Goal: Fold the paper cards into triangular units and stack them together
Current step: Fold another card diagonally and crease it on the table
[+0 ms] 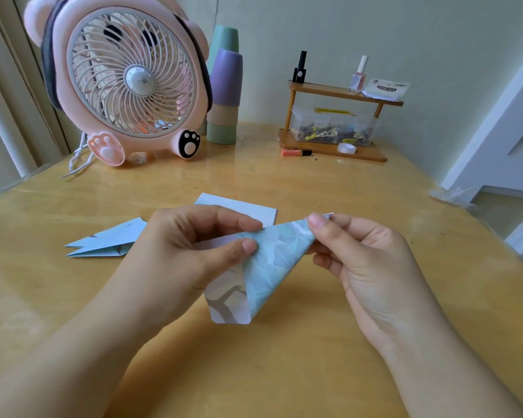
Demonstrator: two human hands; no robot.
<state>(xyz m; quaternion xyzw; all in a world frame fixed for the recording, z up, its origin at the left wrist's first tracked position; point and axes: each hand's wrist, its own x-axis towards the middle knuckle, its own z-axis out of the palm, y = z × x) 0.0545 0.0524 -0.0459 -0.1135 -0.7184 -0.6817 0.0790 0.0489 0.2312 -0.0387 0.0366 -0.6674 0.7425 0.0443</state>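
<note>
Frame centre: the left hand pinches the pale blue card at its left, and the right hand pinches its upper right corner. The card's long fold runs left to right between them, above the table. Behind lie one folded unit, possibly two nested, and one flat card.

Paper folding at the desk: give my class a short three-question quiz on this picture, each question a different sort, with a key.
1. True or false: both hands hold the blue paper card above the table.
2. What lies left of the left hand: A a folded paper unit, B scissors, C a pencil?
3. Fill in: the flat white card lies ___ the hands, toward the fan.

Key: 1 true; 2 A; 3 behind. The right hand pinches a corner.
</note>
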